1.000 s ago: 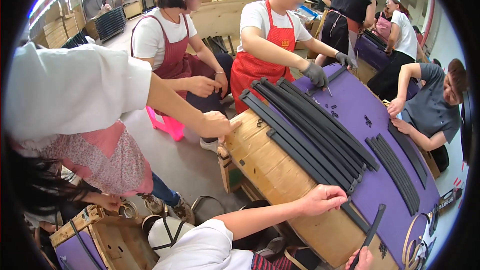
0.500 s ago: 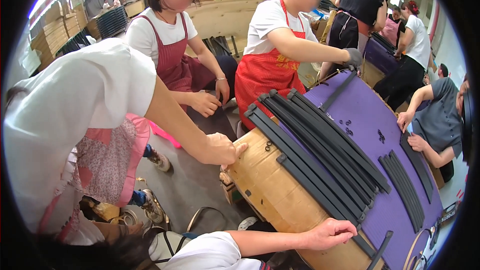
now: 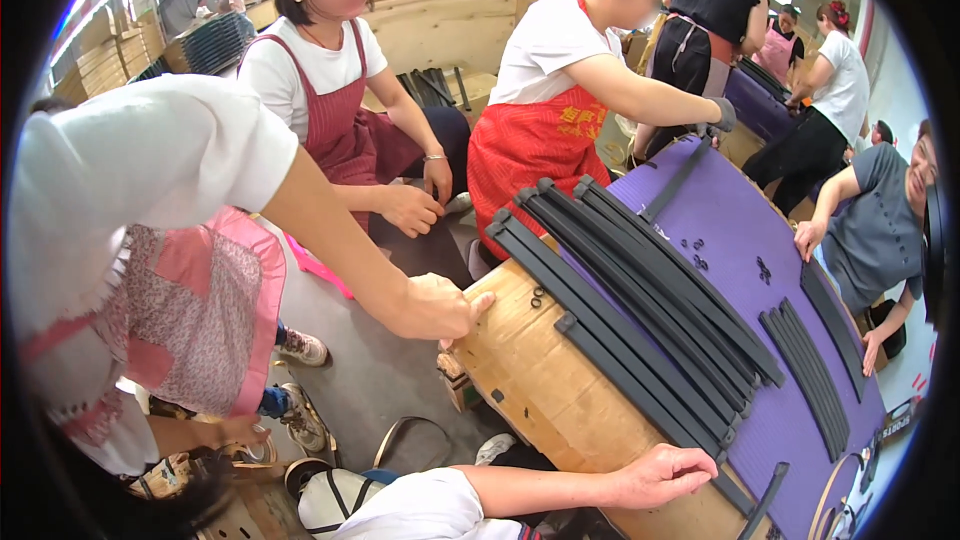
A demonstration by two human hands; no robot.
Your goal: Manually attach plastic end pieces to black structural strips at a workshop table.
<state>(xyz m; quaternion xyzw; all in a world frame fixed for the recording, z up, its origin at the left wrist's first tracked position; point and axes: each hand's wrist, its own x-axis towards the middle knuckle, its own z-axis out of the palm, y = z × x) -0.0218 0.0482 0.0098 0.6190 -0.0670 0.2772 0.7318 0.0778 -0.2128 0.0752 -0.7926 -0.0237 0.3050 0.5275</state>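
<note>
My left hand [image 3: 664,477] comes in low, its bare forearm [image 3: 550,490] below a white sleeve. The fingers are curled in, and I see nothing in them. It hangs by the near ends of several long black bars [image 3: 630,310] lying side by side on cardboard [image 3: 540,380] and a purple mat [image 3: 735,230]. Near it is a short black strip [image 3: 765,500]. My right hand is out of view. A co-worker's fist [image 3: 435,307] rests on the cardboard's left edge.
Small black rings [image 3: 538,296] lie on the cardboard, others on the mat. Shorter black strips [image 3: 803,380] lie to the right. Across the mat, a gloved hand [image 3: 717,114] holds a bar's end. One person sits opposite; another leans in from the right.
The person at the right has moved one hand toward the black strip's near end. The co-worker at the left has shifted, and a hand now shows at lower left. My hand barely moved.
</note>
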